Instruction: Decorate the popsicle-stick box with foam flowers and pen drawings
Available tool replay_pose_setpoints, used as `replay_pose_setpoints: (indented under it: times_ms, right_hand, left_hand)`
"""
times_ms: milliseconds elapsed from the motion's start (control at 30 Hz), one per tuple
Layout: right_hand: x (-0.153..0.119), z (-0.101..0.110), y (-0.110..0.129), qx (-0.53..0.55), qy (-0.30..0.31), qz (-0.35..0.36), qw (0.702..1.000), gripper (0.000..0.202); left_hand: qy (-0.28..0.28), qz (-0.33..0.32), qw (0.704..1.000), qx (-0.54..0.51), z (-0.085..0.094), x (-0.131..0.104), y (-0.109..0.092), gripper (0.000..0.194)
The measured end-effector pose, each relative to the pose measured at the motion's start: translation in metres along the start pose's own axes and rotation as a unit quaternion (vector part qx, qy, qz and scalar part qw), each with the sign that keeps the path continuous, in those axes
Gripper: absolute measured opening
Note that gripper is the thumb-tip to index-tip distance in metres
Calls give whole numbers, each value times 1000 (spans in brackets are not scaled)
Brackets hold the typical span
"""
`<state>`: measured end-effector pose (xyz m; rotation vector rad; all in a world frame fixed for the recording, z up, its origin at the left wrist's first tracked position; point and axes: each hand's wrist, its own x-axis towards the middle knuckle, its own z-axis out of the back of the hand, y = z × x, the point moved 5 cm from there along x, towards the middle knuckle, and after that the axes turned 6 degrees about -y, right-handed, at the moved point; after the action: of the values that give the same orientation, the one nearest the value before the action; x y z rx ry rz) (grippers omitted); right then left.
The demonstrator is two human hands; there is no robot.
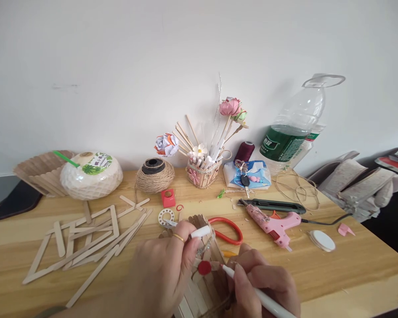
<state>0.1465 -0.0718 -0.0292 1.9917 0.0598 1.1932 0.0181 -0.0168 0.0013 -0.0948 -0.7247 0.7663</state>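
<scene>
My right hand [265, 280] grips a white marker [272, 302], its tip close to a small wooden piece beside a red disc [204, 267]. That disc sits on a craft made of wooden craft sticks [202, 289], with a silvery trim and some twine on it. Pinched between the thumb and forefinger of my left hand [167, 265] is a white marker cap [201, 232]. The same hand lies along the craft's left side; its other fingers are hidden. Red-handled scissors [238, 232] lie just behind the craft, partly covered.
Loose craft sticks [86, 243] spread over the left. Behind stand a wrapped coconut [91, 176], a twine spool [155, 176] and a decorated pot [204, 174]. A pink glue gun [275, 225], a utility knife [272, 206] and a large bottle [292, 123] are at right.
</scene>
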Motion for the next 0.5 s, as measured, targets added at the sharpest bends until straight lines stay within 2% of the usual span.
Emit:
replay_pose_setpoints:
  times_ms: [133,333,500]
  right_hand:
    - [1,2,2,2,-44,4,999,22]
    - [3,1,3,12,-25,11,1000,22]
    - [3,3,2,5,-43,-1,999,23]
  left_hand:
    - [6,2,1000,0,-1,1,0,18]
    - [-5,-2,1000,2,0,3,-1,16]
    - [-9,-6,1000,3,2,2,-1,15]
